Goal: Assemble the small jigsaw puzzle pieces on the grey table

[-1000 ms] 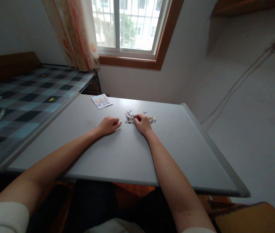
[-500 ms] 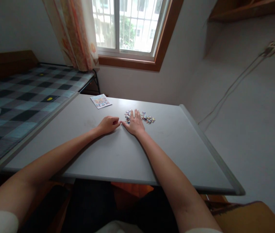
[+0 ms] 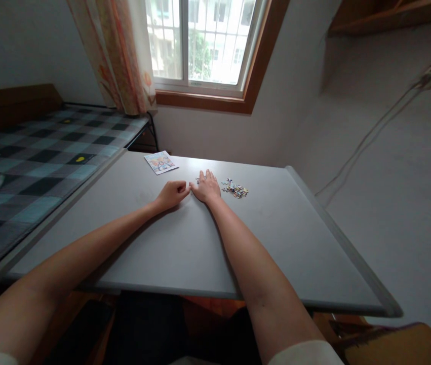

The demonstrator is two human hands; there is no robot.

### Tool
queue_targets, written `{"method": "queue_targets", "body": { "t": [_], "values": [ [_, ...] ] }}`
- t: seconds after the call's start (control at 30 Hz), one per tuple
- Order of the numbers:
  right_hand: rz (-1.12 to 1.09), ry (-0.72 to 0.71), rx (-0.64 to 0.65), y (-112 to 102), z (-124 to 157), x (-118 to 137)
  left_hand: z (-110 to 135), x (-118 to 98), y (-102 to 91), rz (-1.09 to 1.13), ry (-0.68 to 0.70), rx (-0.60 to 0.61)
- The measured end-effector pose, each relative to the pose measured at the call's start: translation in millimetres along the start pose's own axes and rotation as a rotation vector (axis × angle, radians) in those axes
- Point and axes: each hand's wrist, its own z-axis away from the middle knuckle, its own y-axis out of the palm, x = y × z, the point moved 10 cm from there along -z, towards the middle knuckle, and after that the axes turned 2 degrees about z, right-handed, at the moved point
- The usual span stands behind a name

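Observation:
My right hand (image 3: 207,187) lies flat over a patch of small jigsaw puzzle pieces (image 3: 197,180), its fingers stretched forward and its thumb out to the left. It covers most of this patch. Just right of it is a loose pile of multicoloured puzzle pieces (image 3: 237,189). My left hand (image 3: 172,194) is curled into a fist on the table, its front close to the right thumb. Whatever the fist may hold is hidden. Beyond the left hand lies a square printed picture sheet (image 3: 161,162).
Both forearms rest across a light grey table (image 3: 276,243) with raised side edges. A bed with a checked cover (image 3: 97,137) adjoins it on the left. Behind are a curtain (image 3: 120,61) and a barred window (image 3: 215,45). Cables (image 3: 367,137) hang along the right wall.
My right hand has slid slightly left over the pieces, leaving a wider gap to the pile on its right. My left hand stays a fist in nearly the same place. The view shifted slightly.

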Motion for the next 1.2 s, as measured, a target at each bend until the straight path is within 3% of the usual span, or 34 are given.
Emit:
{"method": "queue_targets", "body": {
  "t": [0.33, 0.47, 0.57, 0.73, 0.8, 1.03, 1.2],
  "values": [
    [-0.046, -0.22, 0.029, 3.8, -11.4, 36.9, -11.3, 27.5, -26.9, 0.062, -0.094, -0.136],
    [-0.07, -0.271, 0.022, 4.1, -10.8, 41.2, -14.7, 33.2, -25.7, 0.035, -0.117, -0.143],
    [-0.069, -0.253, -0.053, -2.1, -10.1, 37.1, -17.0, 30.6, -24.4, -0.009, -0.094, -0.156],
    [0.017, -0.092, -0.256, -29.5, 5.5, 12.8, -20.8, 1.6, -6.9, -0.156, 0.171, -0.051],
    [0.063, -0.045, -0.299, -38.9, 17.4, 0.4, -22.9, 0.7, 3.8, -0.213, 0.202, 0.011],
    [0.198, 0.181, -0.327, -52.2, 59.4, -66.6, -38.7, 23.2, 38.5, -0.275, 0.062, 0.176],
    [0.18, 0.343, -0.234, -45.2, 69.9, -104.7, -43.2, 14.6, 58.2, -0.302, 0.021, 0.249]
  ]
}}
